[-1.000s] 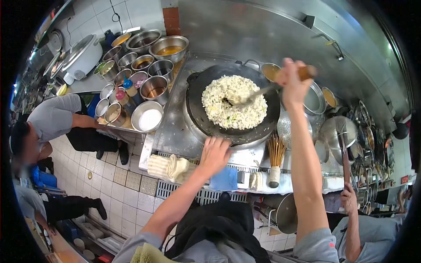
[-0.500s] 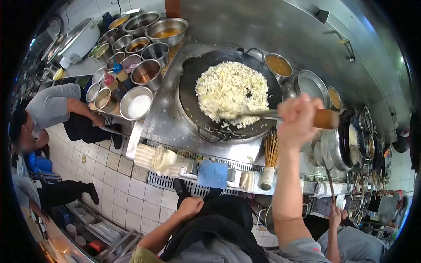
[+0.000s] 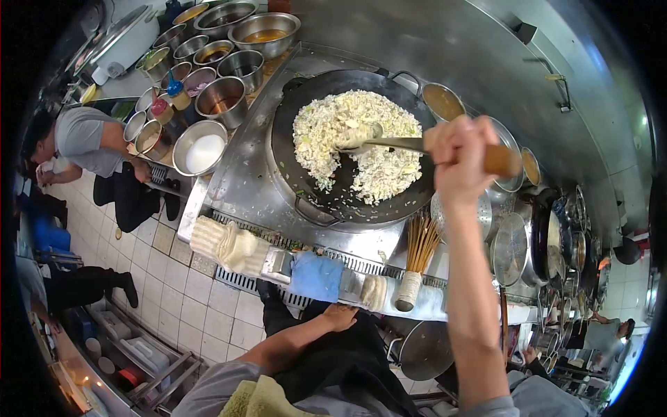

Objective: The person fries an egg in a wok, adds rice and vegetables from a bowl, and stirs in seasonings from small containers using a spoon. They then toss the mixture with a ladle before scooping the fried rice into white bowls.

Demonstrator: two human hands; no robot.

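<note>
My right hand [image 3: 462, 149] is closed around the wooden-ended handle of a wok ladle [image 3: 396, 143]. Its metal bowl sits among the fried rice [image 3: 385, 177], which has pale yellow egg and green bits through it. A large dark wok [image 3: 410, 201] with loop handles holds the rice, and a dark gap shows through at the near side. My left hand [image 3: 340, 317] is low at my waist against the dark apron, fingers curled, nothing visible in them. Just beyond it, a blue cloth [image 3: 316, 276] hangs on the stove's front rail.
Several steel bowls, including one of white granules [image 3: 203, 153], crowd the left counter. A bamboo brush [image 3: 419, 254] lies at the front edge beside folded cloths [image 3: 226, 243]. A strainer [image 3: 511, 247] lies right. A bowl of brownish liquid [image 3: 442, 102] stands behind the wok. Co-workers [image 3: 94, 149] are at left.
The ladle's bowl has moved away from me into the rice, widening the gap at the near side. My left hand has shifted right and slightly up. The camera view has shifted.
</note>
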